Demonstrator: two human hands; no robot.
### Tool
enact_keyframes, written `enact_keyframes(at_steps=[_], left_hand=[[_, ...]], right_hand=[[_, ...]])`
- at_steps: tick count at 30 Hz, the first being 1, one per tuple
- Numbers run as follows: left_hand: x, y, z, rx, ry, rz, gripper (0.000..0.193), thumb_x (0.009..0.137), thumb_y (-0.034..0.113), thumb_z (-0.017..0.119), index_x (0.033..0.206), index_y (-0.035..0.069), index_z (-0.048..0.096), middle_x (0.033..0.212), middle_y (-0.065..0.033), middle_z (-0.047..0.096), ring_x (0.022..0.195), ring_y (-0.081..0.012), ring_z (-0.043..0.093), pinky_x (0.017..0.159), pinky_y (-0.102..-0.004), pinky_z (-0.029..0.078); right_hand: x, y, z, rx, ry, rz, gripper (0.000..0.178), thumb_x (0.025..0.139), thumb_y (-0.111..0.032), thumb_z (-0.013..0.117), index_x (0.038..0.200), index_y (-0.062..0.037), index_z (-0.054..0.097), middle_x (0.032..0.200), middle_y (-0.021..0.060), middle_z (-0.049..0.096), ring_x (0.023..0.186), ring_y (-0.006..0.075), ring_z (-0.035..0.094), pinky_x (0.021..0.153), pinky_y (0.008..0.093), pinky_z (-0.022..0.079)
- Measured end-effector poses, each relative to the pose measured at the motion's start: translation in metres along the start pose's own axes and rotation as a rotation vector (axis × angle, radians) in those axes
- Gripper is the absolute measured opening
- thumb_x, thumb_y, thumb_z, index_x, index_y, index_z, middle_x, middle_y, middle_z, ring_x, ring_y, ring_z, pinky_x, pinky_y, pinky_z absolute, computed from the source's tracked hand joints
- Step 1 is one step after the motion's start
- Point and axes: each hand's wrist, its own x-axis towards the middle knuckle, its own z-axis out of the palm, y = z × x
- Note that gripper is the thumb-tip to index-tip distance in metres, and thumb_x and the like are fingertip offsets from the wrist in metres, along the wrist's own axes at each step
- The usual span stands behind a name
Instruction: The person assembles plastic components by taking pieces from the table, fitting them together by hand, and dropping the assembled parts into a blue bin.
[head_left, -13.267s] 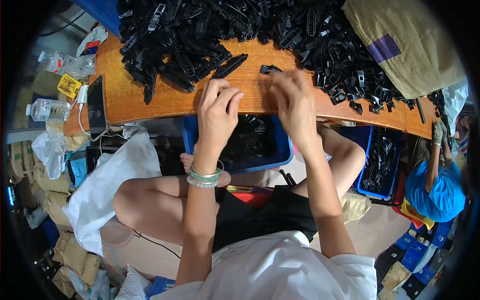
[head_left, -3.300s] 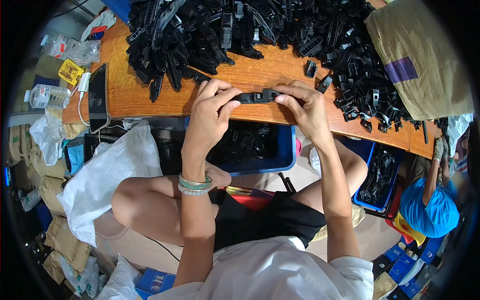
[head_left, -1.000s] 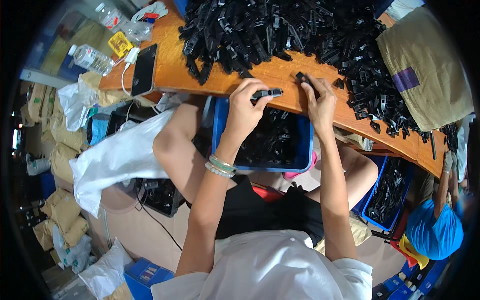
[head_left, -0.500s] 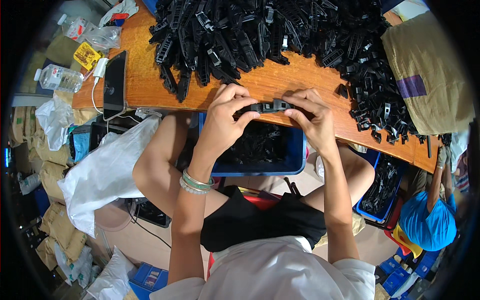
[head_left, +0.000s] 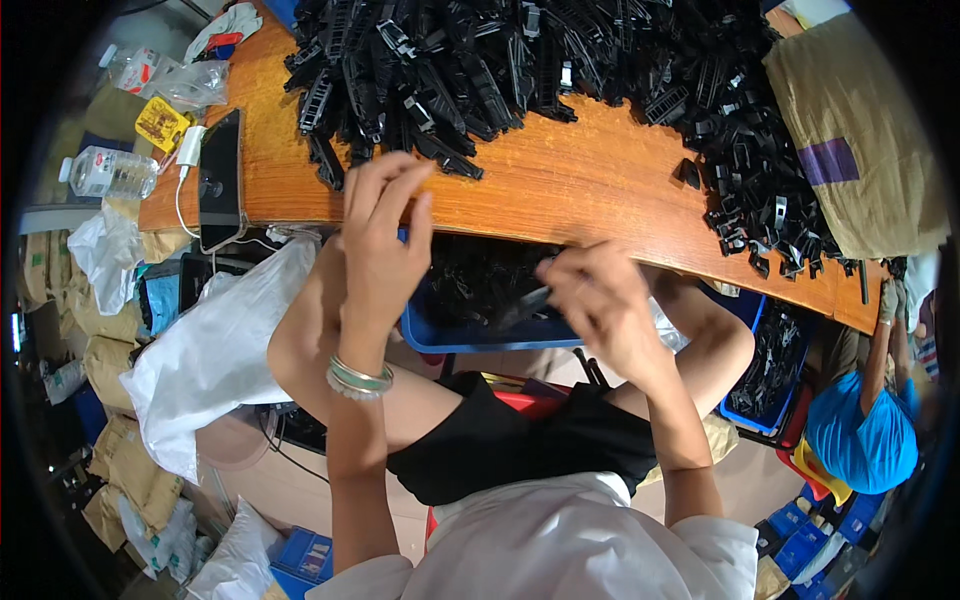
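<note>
My left hand (head_left: pixel 385 240) is raised at the table's front edge, fingers stretched out and apart, holding nothing. Its fingertips are close to the near edge of a heap of long black plastic pieces (head_left: pixel 440 80). Blurred by motion, my right hand (head_left: pixel 605 305) hangs over a blue bin (head_left: pixel 480 338) below the table edge, its fingers loosely spread. Just left of its fingers, a blurred dark elongated piece (head_left: pixel 522 308) shows over the bin; whether it touches them is hard to make out. More black pieces (head_left: pixel 465 275) lie inside the bin.
Small black clips (head_left: pixel 765 210) lie on the right of the wooden table (head_left: pixel 560 190), beside a brown sack (head_left: pixel 860 140). A phone (head_left: pixel 221 180) and plastic bottles (head_left: pixel 112 172) are at the left. A person in blue (head_left: pixel 862 430) works at the far right, near another blue bin (head_left: pixel 765 370).
The joined black piece held between both hands has left the table edge. My left hand moved left and opened; my right hand moved down over the bin. The head view shifted slightly.
</note>
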Motion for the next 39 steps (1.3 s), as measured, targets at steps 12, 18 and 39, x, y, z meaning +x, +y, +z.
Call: enact_keyframes(at_steps=[12, 18, 39], left_hand=[[0.023, 0.027, 0.031, 0.115, -0.229, 0.491, 0.029, 0.078, 0.002, 0.062, 0.107, -0.001, 0.056, 0.101, -0.0128, 0.056, 0.099, -0.0279, 0.052, 0.084, -0.041, 0.042], [0.04, 0.029, 0.05, -0.05, -0.425, 0.387, 0.029, 0.076, 0.006, 0.069, 0.102, 0.0, 0.058, 0.098, -0.0119, 0.055, 0.095, -0.0305, 0.052, 0.084, -0.0397, 0.042], [0.02, 0.029, 0.048, -0.302, -0.246, 0.19, 0.019, 0.076, -0.004, 0.066, 0.094, -0.004, 0.06, 0.092, -0.0122, 0.056, 0.086, -0.0286, 0.053, 0.077, -0.0375, 0.045]], right_hand=[[0.026, 0.082, -0.038, -0.858, 0.417, 0.393, 0.025, 0.078, -0.022, 0.072, 0.094, -0.0041, 0.066, 0.091, 0.0081, 0.06, 0.087, 0.0259, 0.054, 0.074, 0.0377, 0.039], [0.029, 0.07, -0.034, -0.371, 0.342, 0.418, 0.027, 0.082, -0.004, 0.061, 0.109, -0.0024, 0.064, 0.09, 0.0144, 0.059, 0.079, 0.0314, 0.06, 0.07, 0.04, 0.046], [0.038, 0.036, -0.011, 0.227, 0.132, 0.273, 0.025, 0.073, -0.002, 0.072, 0.098, 0.0013, 0.069, 0.096, 0.0115, 0.061, 0.092, 0.0275, 0.058, 0.08, 0.0345, 0.047]])
